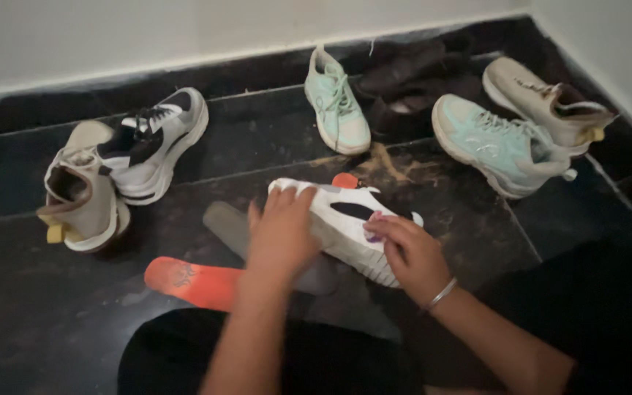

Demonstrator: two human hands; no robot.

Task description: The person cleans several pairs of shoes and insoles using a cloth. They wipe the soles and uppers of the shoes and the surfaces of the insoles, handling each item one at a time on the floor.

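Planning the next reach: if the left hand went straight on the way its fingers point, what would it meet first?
The left hand points up-frame, its fingers already on the white sneaker. Past that shoe's toe lies bare dark floor, then probably the mint sneaker near the wall, though depth is unclear.

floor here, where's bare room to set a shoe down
Bare dark floor lies at lower left, below the beige shoe and left of the orange insole. The far right corner is crowded: mint shoes, dark shoes.
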